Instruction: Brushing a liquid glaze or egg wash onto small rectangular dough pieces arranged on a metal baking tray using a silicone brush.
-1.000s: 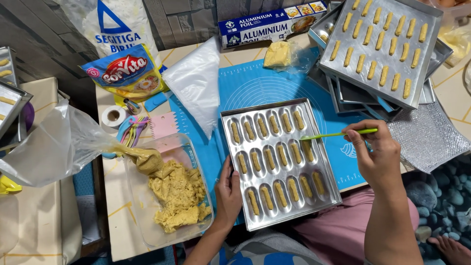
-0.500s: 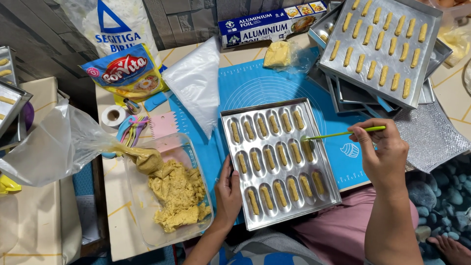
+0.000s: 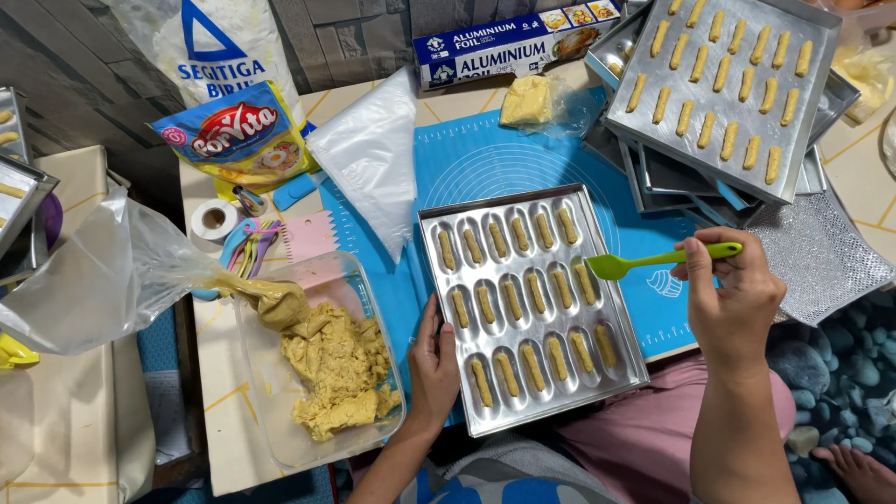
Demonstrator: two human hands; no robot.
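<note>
Lime-green spatula (image 3: 653, 259), silver mould tray (image 3: 532, 317), blue mat (image 3: 495, 159), yellow dough (image 3: 336, 369)
</note>
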